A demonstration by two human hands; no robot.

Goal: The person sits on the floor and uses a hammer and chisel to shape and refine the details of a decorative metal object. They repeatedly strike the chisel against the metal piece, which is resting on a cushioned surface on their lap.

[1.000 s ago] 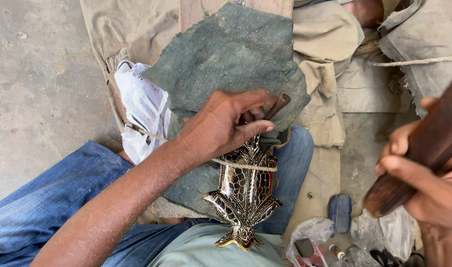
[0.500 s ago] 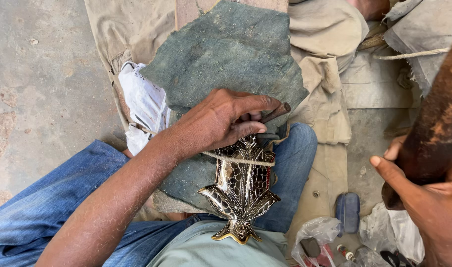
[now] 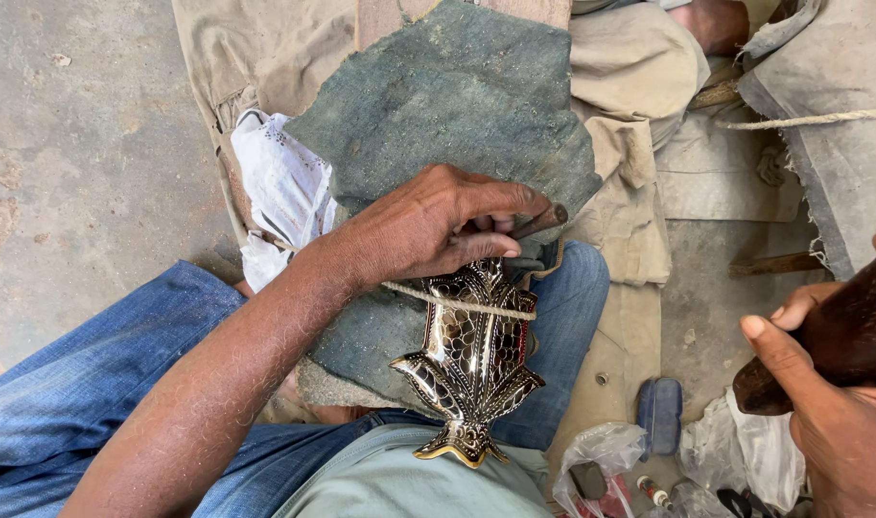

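My left hand (image 3: 436, 227) grips a thin metal chisel (image 3: 541, 222) and rests its tip at the top of a shiny engraved brass ornament (image 3: 471, 364). The ornament lies on a grey-green pad (image 3: 438, 105) across my lap, and a taut cord (image 3: 447, 302) runs over it. My right hand (image 3: 836, 422) is at the right edge, closed on a dark wooden mallet (image 3: 840, 336) raised off to the side, well apart from the chisel.
A white cloth (image 3: 280, 187) lies left of the pad. Beige sacking (image 3: 630, 144) covers the ground beyond. A small blue case (image 3: 658, 414) and plastic bags with small tools (image 3: 610, 470) sit at the lower right. A rope (image 3: 812, 120) crosses the upper right.
My right hand with the mallet has dropped lower and swung out to the right. My left hand stays on the chisel at the ornament's top.
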